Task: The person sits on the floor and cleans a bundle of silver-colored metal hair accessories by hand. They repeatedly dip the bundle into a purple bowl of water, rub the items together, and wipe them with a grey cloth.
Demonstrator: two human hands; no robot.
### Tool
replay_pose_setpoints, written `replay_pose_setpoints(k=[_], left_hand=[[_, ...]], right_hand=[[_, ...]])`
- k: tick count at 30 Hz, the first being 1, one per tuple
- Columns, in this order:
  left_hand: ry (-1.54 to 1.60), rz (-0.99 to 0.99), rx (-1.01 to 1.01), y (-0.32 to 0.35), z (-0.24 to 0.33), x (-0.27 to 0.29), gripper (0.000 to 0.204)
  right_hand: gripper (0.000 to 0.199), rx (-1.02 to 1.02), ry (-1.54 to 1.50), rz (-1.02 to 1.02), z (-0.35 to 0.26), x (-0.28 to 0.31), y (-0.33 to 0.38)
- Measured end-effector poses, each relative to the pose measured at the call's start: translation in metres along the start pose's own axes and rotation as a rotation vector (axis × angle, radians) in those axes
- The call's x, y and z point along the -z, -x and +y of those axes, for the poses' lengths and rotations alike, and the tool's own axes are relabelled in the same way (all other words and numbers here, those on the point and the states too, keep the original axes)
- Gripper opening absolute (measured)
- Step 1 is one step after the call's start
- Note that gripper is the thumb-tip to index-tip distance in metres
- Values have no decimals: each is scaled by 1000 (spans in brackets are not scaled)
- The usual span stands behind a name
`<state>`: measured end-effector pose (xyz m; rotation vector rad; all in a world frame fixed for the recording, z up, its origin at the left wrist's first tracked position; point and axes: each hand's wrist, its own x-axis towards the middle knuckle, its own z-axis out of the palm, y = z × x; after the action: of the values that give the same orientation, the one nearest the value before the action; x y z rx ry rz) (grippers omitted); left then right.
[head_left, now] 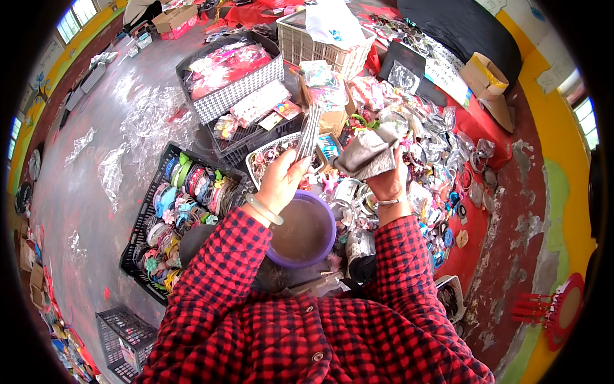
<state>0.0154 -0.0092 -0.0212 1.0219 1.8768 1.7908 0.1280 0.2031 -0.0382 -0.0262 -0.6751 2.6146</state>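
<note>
A crate of headbands lies left of the basin.

Black crate: between eight and nine o'clock from mid-view, filled with headbands of many colours.
Woven-look basket: eleven o'clock, dark-lined, holding red and pink packets.
Beige slatted crate: twelve o'clock, with a white plastic bag on top.
Cardboard box: two o'clock, flaps open, beside the black covering.
Clear plastic wrap: ten o'clock, crumpled on the grey floor.
Small black crate: near eight o'clock, toward the rim.
Red round object: four o'clock, against the painted wall.
</note>
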Motion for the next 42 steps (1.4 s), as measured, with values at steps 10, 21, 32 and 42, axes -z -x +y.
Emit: replay_pose_setpoints(k=[10,21,32,42], left_hand=[[75,-158,47,4,-3,-7,14],[-412,67,-311,8,-5,-23,19],[-283,-168,-160,7,-14,-27,12],[-522,-381,-442,7,-5,-25,6]], right_hand=[[37,-102,774,-73,6,-11,21],[34,-346,350,-280,22,-22,31],[24,-50,204,94,66,-31,33],[27,-167,133,156,30,-25,25]])
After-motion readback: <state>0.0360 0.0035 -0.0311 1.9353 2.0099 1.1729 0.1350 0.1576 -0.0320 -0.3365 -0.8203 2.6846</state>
